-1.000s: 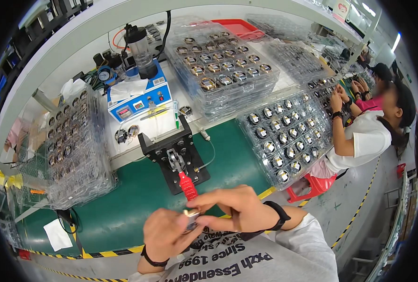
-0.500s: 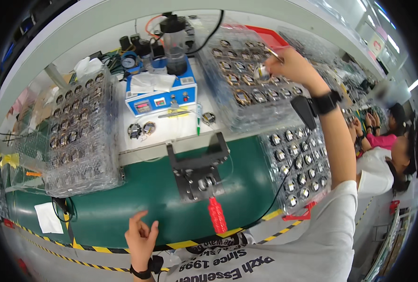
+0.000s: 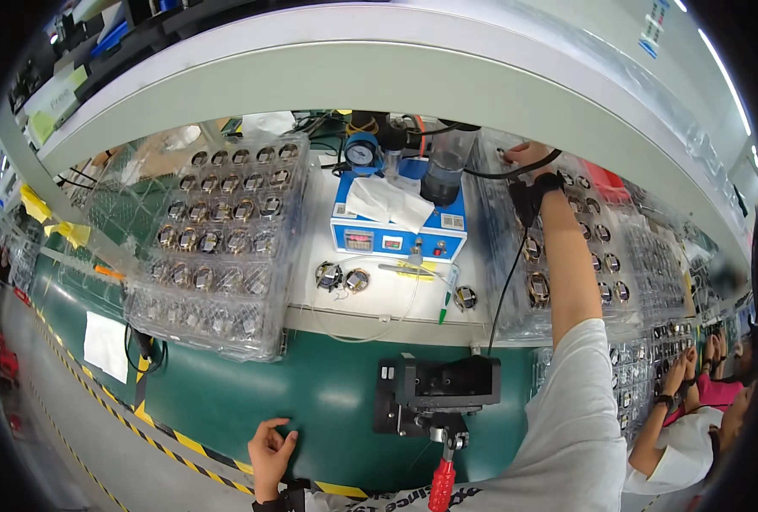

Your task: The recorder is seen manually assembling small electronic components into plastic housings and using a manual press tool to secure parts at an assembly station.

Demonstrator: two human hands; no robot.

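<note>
My left hand (image 3: 271, 454) hangs above the front edge of the green work surface (image 3: 217, 397), fingers loosely bent and thumb apart, holding nothing. My right arm stretches over the clear plastic tray stack (image 3: 502, 294) at the right, which holds round electronic parts (image 3: 538, 288). At the stack's far left corner is my right hand (image 3: 528, 155), its fingers closed; what they hold is too small to make out. Between my arms stands a black clamp fixture (image 3: 438, 384) with a red handle (image 3: 441, 486), untouched by either hand.
Another tray stack (image 3: 217, 230) stands at the left. Behind the fixture are a blue control box (image 3: 396, 230), loose round parts (image 3: 342, 276), and a green-tipped pen-like tool (image 3: 448, 294). A shelf beam (image 3: 379, 72) crosses above. A co-worker (image 3: 673, 444) sits at the right.
My view has shifted, so the bench appears lower and further right. My right hand has moved to the far left corner of the right tray stack. The silver tool seen in it no longer shows.
</note>
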